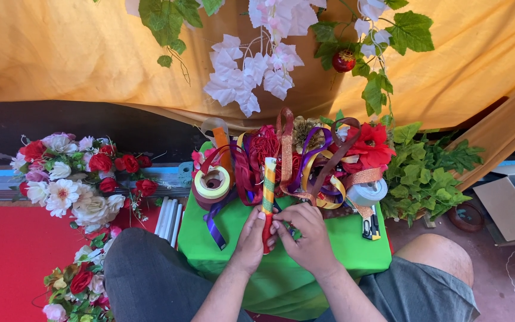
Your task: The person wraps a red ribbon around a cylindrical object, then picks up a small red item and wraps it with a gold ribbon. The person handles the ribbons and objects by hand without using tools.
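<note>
Head view, left hand (250, 235), right hand (307, 234) (both closed) gripping stick (267, 192)

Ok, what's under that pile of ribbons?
A green cloth covers the surface beneath the ribbon pile. Whatever the cloth drapes over is hidden.

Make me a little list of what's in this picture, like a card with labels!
Left hand: grips the lower, red end of the striped stick
Right hand: touches the stick near its lower part
Stick: upright, wrapped in yellow, green and red
Surface: green cloth
Behind the hands: tangled ribbons, tape rolls
Left side: flower garland
Right side: green leaves
</note>
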